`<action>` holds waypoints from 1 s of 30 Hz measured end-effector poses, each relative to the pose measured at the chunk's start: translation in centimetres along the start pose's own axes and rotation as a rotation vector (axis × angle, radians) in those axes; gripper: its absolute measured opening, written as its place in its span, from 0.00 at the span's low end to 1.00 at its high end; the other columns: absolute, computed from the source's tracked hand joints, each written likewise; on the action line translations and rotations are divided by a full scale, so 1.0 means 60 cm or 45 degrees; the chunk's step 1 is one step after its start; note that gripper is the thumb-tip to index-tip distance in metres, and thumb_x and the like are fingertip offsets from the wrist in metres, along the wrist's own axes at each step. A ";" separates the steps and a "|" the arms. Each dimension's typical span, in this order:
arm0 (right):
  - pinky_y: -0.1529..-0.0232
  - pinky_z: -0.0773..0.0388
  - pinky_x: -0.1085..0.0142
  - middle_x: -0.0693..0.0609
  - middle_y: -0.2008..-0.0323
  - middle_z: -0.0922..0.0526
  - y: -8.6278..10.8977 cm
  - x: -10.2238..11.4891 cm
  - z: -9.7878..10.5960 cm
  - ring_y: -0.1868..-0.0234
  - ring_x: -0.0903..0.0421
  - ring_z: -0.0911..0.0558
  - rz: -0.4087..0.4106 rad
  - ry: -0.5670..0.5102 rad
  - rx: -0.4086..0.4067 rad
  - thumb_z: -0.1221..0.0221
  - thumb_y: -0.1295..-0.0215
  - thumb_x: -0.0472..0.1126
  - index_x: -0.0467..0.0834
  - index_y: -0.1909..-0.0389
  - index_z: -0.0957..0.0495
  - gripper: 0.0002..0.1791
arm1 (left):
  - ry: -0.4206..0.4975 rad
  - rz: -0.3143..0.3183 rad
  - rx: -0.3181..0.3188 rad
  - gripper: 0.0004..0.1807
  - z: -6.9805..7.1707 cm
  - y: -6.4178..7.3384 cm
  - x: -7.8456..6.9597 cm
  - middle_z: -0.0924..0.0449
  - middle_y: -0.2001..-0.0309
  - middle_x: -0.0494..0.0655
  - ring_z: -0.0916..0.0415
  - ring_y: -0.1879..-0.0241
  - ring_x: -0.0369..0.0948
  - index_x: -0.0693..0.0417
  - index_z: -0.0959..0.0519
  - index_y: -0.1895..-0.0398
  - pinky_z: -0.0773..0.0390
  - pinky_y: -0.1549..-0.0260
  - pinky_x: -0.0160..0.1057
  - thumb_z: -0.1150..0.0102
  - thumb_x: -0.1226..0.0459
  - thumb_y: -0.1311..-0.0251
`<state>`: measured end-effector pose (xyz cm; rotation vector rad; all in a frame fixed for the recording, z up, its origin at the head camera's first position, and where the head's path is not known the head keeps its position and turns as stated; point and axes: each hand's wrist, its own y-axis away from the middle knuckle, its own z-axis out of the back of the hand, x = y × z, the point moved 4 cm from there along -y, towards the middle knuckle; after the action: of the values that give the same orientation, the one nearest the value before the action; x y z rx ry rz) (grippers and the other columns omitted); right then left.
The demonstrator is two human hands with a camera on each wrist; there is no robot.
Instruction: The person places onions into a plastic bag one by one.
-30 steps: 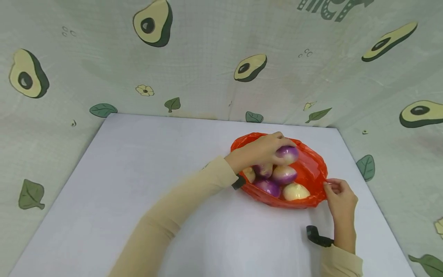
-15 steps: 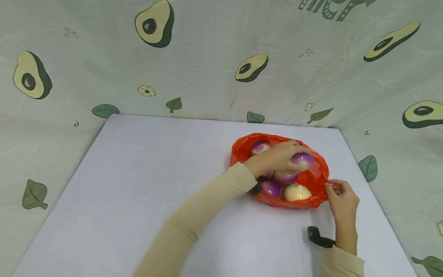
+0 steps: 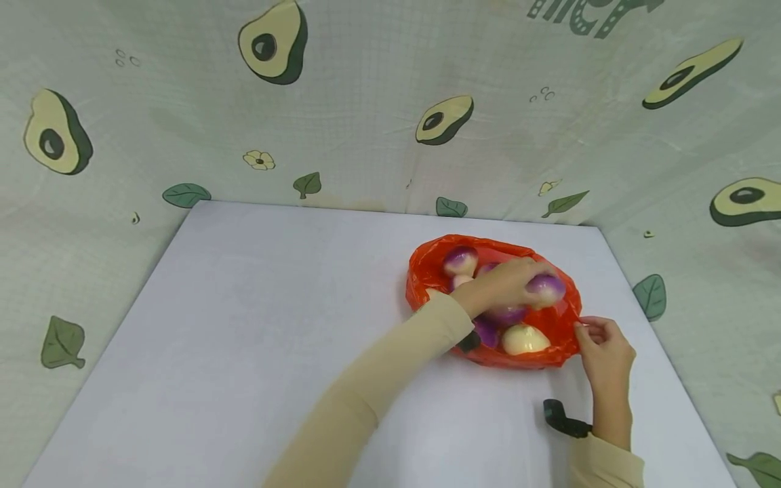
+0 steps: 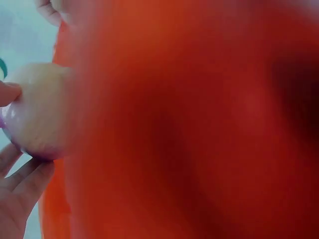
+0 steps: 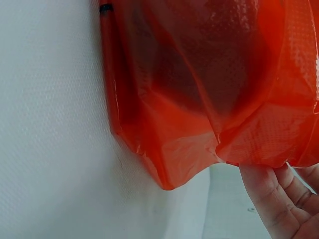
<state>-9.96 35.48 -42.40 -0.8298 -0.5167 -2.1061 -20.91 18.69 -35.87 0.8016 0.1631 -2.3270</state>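
My left hand [image 3: 511,281] grips a purple-and-white turnip [image 3: 547,290] over the right half of a red plastic bag [image 3: 421,285]. In the left wrist view, thumb and fingertips hold that turnip [image 4: 42,109] from opposite sides, and blurred red plastic fills most of the picture. My right hand [image 3: 604,349] pinches the bag's rim at its right side; the right wrist view has its fingers [image 5: 264,194] at the edge of the plastic. Inside the wide-mouthed bag lie several more turnips, among them a pale one [image 3: 525,339] at the front and a purple-topped one [image 3: 460,260] at the back.
The bag rests on a white table [image 3: 274,325], toward its back right. Behind and beside the table hangs a pale cloth [image 3: 354,102] printed with avocados and leaves. A black wrist mount [image 3: 564,419] sticks out from the right wrist.
My left hand has carried the turnip rightward across the bag, uncovering turnips at the back left. The right hand keeps its hold on the rim.
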 end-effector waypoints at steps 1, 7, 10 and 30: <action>0.73 0.24 0.74 0.43 0.55 0.25 0.002 0.003 0.001 0.59 0.53 0.26 -0.007 0.006 0.010 0.52 0.34 0.56 0.41 0.45 0.30 0.26 | -0.003 -0.001 0.009 0.26 -0.003 -0.002 0.000 0.33 0.39 0.31 0.39 0.39 0.29 0.34 0.37 0.35 0.37 0.38 0.29 0.48 0.51 0.37; 0.74 0.31 0.84 0.43 0.52 0.25 -0.006 -0.008 0.000 0.59 0.56 0.27 0.015 0.033 0.036 0.53 0.33 0.56 0.42 0.44 0.31 0.26 | -0.074 -0.075 0.085 0.26 -0.014 -0.010 -0.012 0.36 0.36 0.32 0.42 0.36 0.29 0.37 0.38 0.33 0.44 0.36 0.26 0.50 0.55 0.34; 0.75 0.26 0.78 0.45 0.56 0.25 0.002 0.005 0.004 0.62 0.57 0.27 0.023 0.025 0.019 0.52 0.34 0.56 0.42 0.47 0.30 0.25 | -0.120 -0.105 0.119 0.25 -0.018 -0.014 -0.019 0.36 0.36 0.33 0.42 0.36 0.29 0.37 0.36 0.34 0.45 0.35 0.25 0.50 0.56 0.35; 0.75 0.33 0.86 0.41 0.51 0.26 0.010 0.019 0.007 0.58 0.54 0.27 0.012 0.030 0.048 0.53 0.33 0.55 0.40 0.43 0.32 0.26 | -0.029 0.047 0.212 0.23 -0.020 -0.003 -0.019 0.26 0.46 0.28 0.33 0.47 0.26 0.34 0.29 0.40 0.36 0.41 0.24 0.52 0.66 0.36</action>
<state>-9.84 34.76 -41.25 -0.7839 -0.5380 -2.0889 -19.74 19.79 -36.17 0.8511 -0.0558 -2.3356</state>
